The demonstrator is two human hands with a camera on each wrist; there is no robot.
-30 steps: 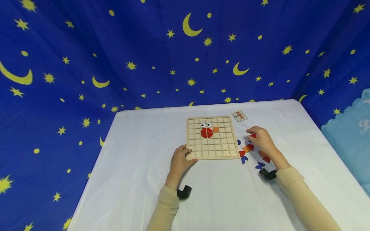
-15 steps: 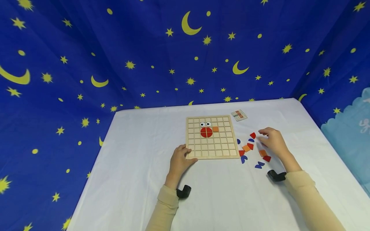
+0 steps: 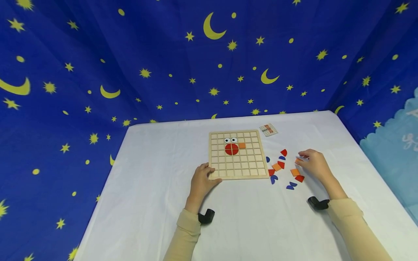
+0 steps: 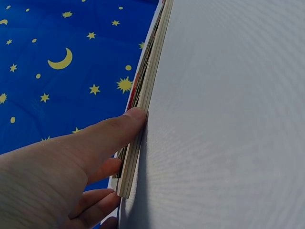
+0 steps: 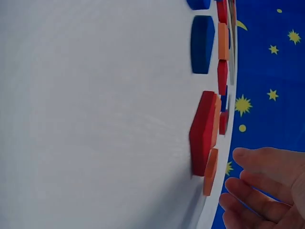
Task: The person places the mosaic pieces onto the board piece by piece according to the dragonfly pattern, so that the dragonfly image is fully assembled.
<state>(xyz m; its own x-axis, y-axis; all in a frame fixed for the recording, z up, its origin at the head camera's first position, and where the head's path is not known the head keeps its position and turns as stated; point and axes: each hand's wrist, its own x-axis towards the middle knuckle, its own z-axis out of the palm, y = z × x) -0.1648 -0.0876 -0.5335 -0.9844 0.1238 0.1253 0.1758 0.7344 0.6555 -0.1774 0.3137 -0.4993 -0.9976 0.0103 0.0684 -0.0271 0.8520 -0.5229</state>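
A square wooden grid board (image 3: pixel 216 165) lies on the table, with red quarter-circle pieces (image 3: pixel 231 149), two eye pieces (image 3: pixel 230 140) and an orange square (image 3: pixel 242 145) set in it. My left hand (image 3: pixel 200 184) holds the board's near left corner, thumb along the front edge and fingers at the left side. My right hand (image 3: pixel 316 164) is over the loose pieces on the right, its fingertips beside another orange square (image 5: pixel 211 171). In the right wrist view its thumb and fingers are spread apart, with a gap between them and that piece.
Loose blue semicircles (image 3: pixel 291 185), red pieces (image 3: pixel 283 152) and orange squares (image 3: pixel 277 167) lie right of the board. A small pattern card (image 3: pixel 268 129) sits beyond them. The white tabletop (image 3: pixel 156 174) ends at a blue starry curtain (image 3: pixel 163 54).
My right hand has drawn back to the right, off the red piece at the far end of the loose pieces, to an orange square. My left hand stays at the board's corner.
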